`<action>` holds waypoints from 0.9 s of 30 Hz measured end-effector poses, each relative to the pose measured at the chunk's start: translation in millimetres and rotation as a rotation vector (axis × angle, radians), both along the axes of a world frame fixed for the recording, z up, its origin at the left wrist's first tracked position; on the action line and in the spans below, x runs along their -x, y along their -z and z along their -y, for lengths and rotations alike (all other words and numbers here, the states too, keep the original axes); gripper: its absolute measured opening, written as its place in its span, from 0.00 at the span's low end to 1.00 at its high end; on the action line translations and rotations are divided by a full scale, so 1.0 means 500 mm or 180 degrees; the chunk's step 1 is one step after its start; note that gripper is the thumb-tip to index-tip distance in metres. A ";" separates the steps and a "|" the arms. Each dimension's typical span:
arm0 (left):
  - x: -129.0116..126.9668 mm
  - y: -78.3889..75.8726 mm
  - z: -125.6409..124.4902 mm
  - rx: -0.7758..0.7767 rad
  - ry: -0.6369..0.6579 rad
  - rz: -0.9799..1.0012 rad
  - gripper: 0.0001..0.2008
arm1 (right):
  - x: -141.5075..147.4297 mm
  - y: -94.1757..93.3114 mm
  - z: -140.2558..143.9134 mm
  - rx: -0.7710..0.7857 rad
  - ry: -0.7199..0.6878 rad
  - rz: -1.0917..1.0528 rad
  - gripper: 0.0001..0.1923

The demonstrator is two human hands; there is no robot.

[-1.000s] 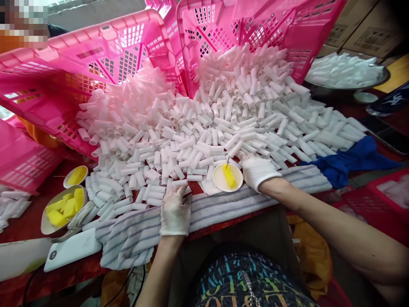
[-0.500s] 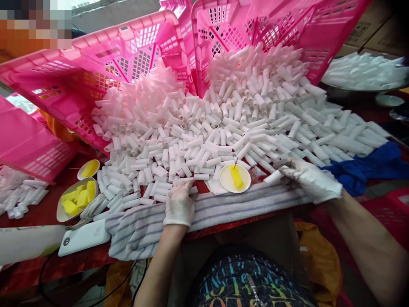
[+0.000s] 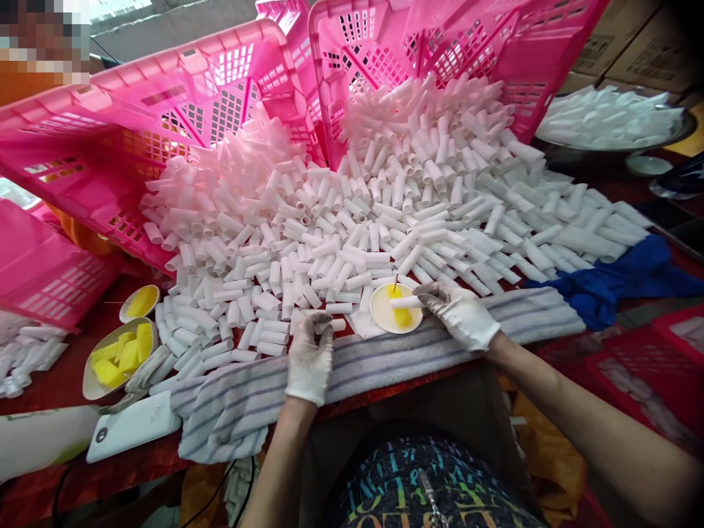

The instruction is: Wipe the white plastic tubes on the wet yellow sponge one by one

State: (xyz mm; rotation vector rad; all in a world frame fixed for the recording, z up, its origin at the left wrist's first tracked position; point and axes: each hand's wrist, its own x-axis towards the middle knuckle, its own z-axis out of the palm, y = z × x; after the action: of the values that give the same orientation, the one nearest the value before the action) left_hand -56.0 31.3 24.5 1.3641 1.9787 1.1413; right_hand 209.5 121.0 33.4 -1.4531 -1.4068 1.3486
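My right hand [image 3: 462, 315], in a stained white glove, is closed on one end of a white tube [image 3: 405, 302]. That tube reaches left over a small white dish [image 3: 382, 312] holding a yellow piece [image 3: 402, 317] with a thin brown stick upright in it. To the left, my gloved left hand [image 3: 311, 359] has curled fingers, with a short white tube [image 3: 336, 325] sticking out of them to the right. Both hands are at the striped towel [image 3: 385, 359] along the table edge. A large heap of white tubes [image 3: 330, 242] spreads behind them.
Two tipped pink crates [image 3: 555, 81] stand behind the heap. At left are a bowl [image 3: 91, 381] of yellow chunks, a smaller yellow-filled dish [image 3: 155, 299] and a white power bank or phone [image 3: 135, 427]. A blue cloth [image 3: 621, 282] lies at right, below a piled metal bowl [image 3: 690, 128].
My right hand has moved left with its tube, from beside the dish to over it. My left hand's fingers have curled more, with little other movement. The view has shifted slightly.
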 end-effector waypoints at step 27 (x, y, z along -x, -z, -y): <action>-0.056 0.013 -0.011 0.0061 -0.0032 -0.0025 0.15 | -0.043 0.061 0.013 -0.0726 -0.0631 0.0087 0.19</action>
State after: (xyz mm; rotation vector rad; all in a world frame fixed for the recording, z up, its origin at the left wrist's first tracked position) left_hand -27.8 36.9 17.9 1.3524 1.9992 1.1203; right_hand 231.0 114.8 3.1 -1.2128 -1.6990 1.2419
